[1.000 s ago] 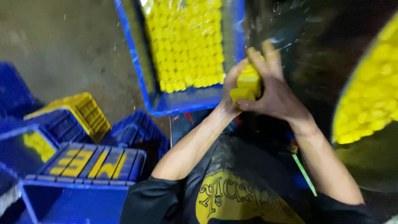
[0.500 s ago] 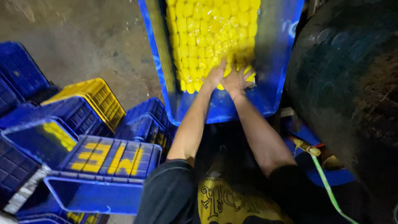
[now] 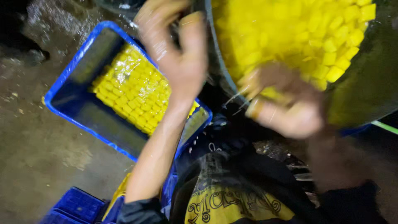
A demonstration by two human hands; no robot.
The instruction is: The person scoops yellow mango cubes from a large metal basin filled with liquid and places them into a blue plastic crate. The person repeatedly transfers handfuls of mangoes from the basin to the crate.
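My left hand (image 3: 176, 49) is raised and blurred, fingers spread, holding nothing, above the near end of a blue crate (image 3: 70, 68). The crate holds a layer of small yellow cubes (image 3: 132, 91) under wet plastic film. My right hand (image 3: 286, 105) is at the rim of a big dark tub (image 3: 365, 91) full of the same yellow cubes (image 3: 290, 33). Its fingers curl around a few cubes, and water drops fly off it. Both hands are motion-blurred.
Wet concrete floor (image 3: 41, 166) lies to the left. Stacked blue crates (image 3: 74, 207) show at the bottom left, with a yellow crate edge (image 3: 118, 193) beside my left forearm. A green strip (image 3: 385, 126) runs by the tub at the right.
The view swung right, from the crate to the tub. Both hands left the cubes in the crate; the left rose into the air and the right moved to the tub's cubes.
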